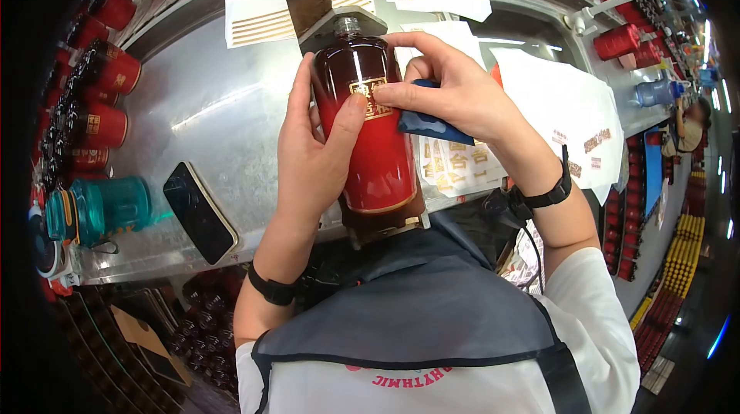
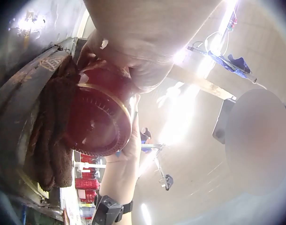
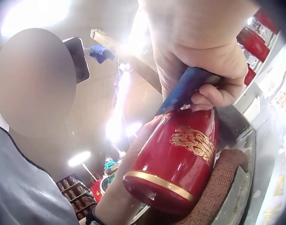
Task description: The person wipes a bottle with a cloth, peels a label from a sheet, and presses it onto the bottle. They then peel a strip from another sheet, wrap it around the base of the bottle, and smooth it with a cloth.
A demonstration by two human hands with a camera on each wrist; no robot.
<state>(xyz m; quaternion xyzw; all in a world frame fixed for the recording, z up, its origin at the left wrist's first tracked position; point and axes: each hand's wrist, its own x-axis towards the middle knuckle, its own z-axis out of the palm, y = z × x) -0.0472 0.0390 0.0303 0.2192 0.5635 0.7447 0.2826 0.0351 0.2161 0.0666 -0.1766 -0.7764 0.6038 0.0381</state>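
A glossy red bottle (image 1: 378, 171), dark toward its neck, leans on a stand in the head view, its base toward the person. The left hand (image 1: 312, 132) grips its left side, thumb at the gold-lettered square label (image 1: 371, 99) on the front. From the right, the right hand (image 1: 466, 98) reaches over, thumb on the label's edge and index finger along the shoulder. Held within the right hand's curled fingers is a flat, dark blue patterned piece (image 1: 435, 127). The right wrist view shows a gold scroll design (image 3: 194, 143) on the bottle's side.
Brown towelling (image 2: 51, 131) pads the stand under the bottle. On the metal table (image 1: 223, 98) lie a phone (image 1: 200, 212) and sheets of gold stickers (image 1: 462, 163). A teal jug (image 1: 116, 206) stands at the left edge, near rows of red bottles (image 1: 104, 125).
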